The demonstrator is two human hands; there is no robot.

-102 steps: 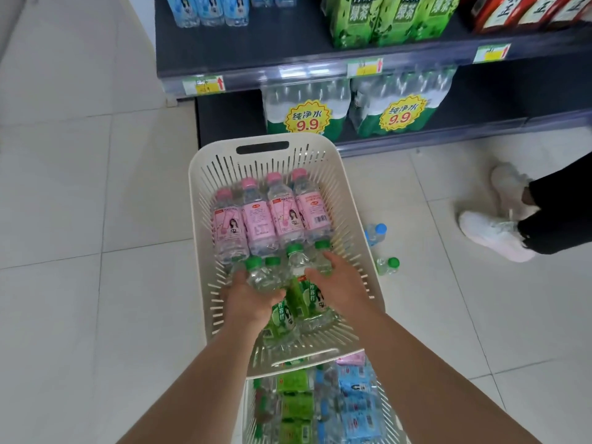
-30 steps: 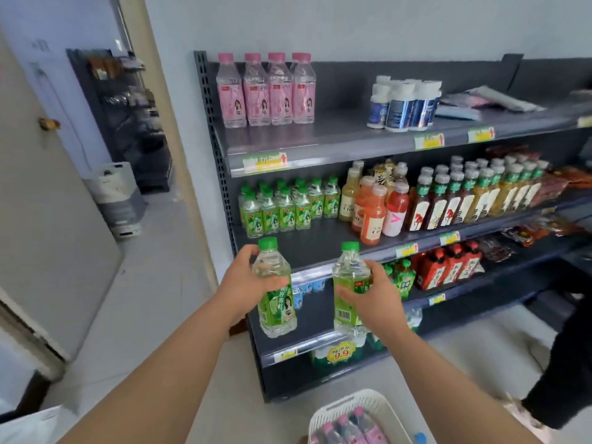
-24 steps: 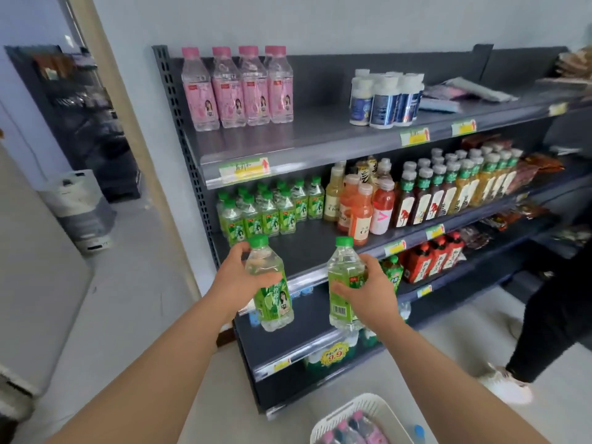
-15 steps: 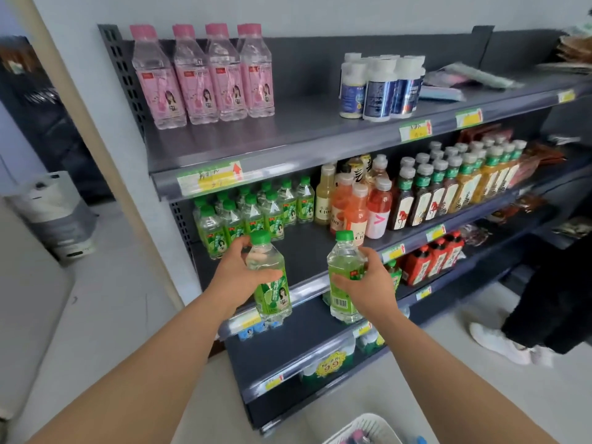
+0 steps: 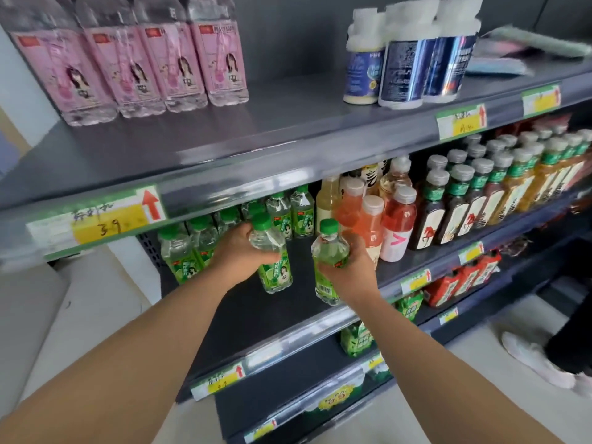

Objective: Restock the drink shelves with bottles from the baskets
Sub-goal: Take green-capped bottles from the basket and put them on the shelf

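The left hand (image 5: 237,253) grips one green bottle (image 5: 274,267) and the right hand (image 5: 352,274) grips a second green bottle (image 5: 328,264). Both are upright at the bare front part of the middle shelf (image 5: 262,322), under the top shelf's edge. The row of green bottles (image 5: 182,254) stands behind, and the juice bottles (image 5: 395,225) stand just beside the right hand.

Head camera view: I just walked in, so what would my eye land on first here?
Two hands in the middle: the left hand and right hand each grip a green-capped bottle, the left bottle and right bottle, at the second shelf, in front of matching green bottles. Above, four pink-labelled bottles stand at the left end of the top shelf.
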